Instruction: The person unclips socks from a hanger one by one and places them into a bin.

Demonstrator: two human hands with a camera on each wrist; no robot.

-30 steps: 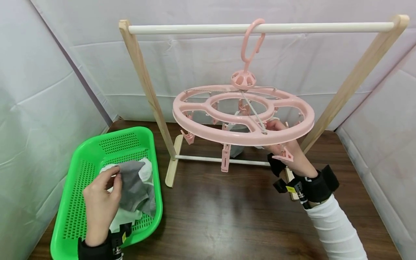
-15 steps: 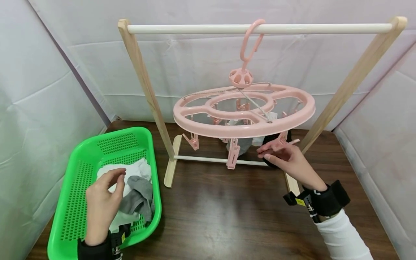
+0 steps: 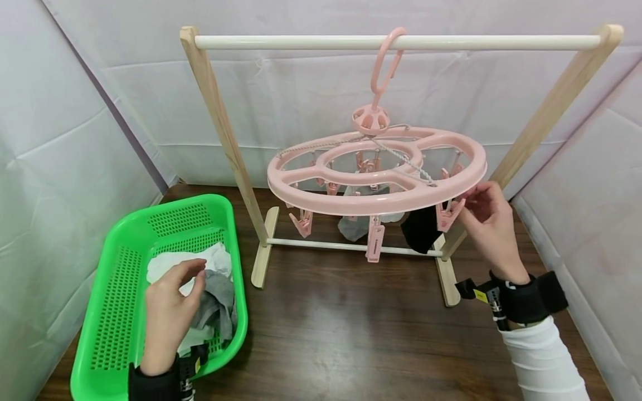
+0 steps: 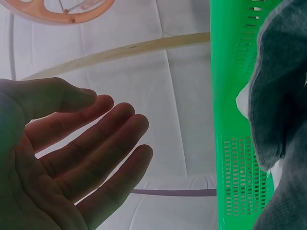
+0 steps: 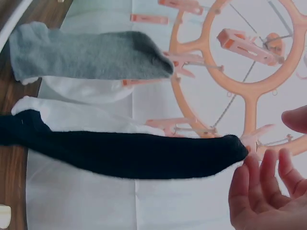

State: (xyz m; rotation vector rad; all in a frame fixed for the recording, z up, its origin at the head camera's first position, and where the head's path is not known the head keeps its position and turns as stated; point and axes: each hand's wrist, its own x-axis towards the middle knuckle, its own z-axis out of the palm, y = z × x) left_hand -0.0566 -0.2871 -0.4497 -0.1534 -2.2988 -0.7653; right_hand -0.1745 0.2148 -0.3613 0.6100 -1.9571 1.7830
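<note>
White fabric sheets, creased, rise at left, back and right. Below them spreads a glossy dark-brown wooden table, reaching toward me past a pale wooden rack with two slanted uprights, two white rods and two rounded feet. From the upper rod hangs a smooth pink plastic oval hanger, its tilted rim between the uprights and apart from both. A bright green rectangular plastic basket, perforated and round-cornered, stands at my left, a strip of tabletop between its rim and the nearest foot. Inside lie soft white cloth and grey cloth, bunched so that I cannot count the pieces.

One long black sock hangs at the hanger's right side, beside one mottled grey sock and two white pieces. My left hand is over the basket, fingers loosely bent, gripping nothing. My right hand is at the hanger's right edge, thumb spread from relaxed fingers, fingertips just beside the black sock's upper end; I cannot tell whether they touch. Of the pink plastic clips, three hang toward me; the others overlap too much to count.
</note>
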